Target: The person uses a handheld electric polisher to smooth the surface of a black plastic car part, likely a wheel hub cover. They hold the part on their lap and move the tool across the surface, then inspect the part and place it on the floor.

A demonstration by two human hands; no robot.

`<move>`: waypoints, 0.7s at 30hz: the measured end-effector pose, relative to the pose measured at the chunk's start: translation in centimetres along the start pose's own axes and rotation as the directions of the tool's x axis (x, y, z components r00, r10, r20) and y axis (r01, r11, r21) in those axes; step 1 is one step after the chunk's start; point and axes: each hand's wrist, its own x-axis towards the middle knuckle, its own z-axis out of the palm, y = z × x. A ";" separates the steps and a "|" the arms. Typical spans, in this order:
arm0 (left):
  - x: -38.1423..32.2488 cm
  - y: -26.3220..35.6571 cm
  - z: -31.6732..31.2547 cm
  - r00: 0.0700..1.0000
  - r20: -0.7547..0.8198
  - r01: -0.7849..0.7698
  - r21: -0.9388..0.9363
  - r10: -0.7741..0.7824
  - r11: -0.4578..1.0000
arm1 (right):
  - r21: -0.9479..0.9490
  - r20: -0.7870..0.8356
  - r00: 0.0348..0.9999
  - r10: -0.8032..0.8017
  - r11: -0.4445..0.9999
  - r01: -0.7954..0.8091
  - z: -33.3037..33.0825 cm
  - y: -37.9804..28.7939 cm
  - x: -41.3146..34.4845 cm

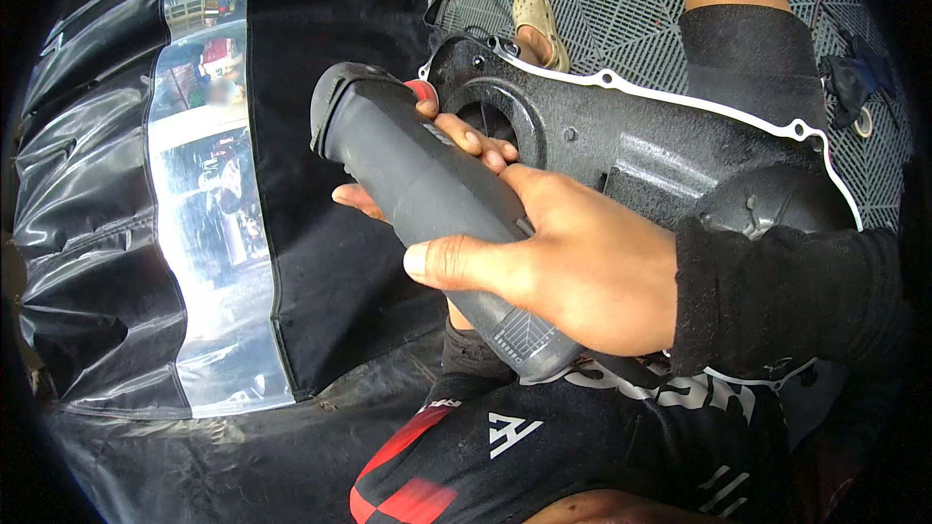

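A dark grey plastic air duct point(437, 175) lies slantwise across the middle, its collared end at the upper left. My right hand point(582, 262) comes in from the right and grips the duct's lower half, thumb across the upper face. From beneath, my left hand point(470, 137) cups the duct; its curled fingers show along the far side and its thumb tip pokes out at the left. The palm is hidden. Behind the duct sits a large black casing cover point(582, 116) with a white rim and a round opening. A red round piece point(422, 91) shows beside my left fingertips, partly hidden.
A black vinyl sheet point(335, 233) with a clear plastic strip point(218, 233) covers the left. Grey grid floor tiles point(626, 0) lie beyond the cover, along with a foot in a beige clog point(535, 11). Dark gloves point(859, 80) and a tape roll point(863, 121) lie far right.
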 end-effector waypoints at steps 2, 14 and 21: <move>0.4 -0.4 -0.4 0.999 -0.054 0.006 0.034 -0.004 0.999 | 0.006 -0.013 0.999 -0.037 0.999 0.037 -0.1 0.6 0.2; 0.0 -0.4 -1.4 0.999 0.032 -0.003 0.059 0.001 0.998 | -0.009 -0.026 0.997 -0.072 0.997 0.072 -0.6 1.2 -0.6; -0.2 -0.1 -1.0 0.997 0.073 0.006 -0.011 -0.005 1.000 | 0.138 0.001 1.000 -0.020 0.990 0.020 -0.1 1.6 -1.0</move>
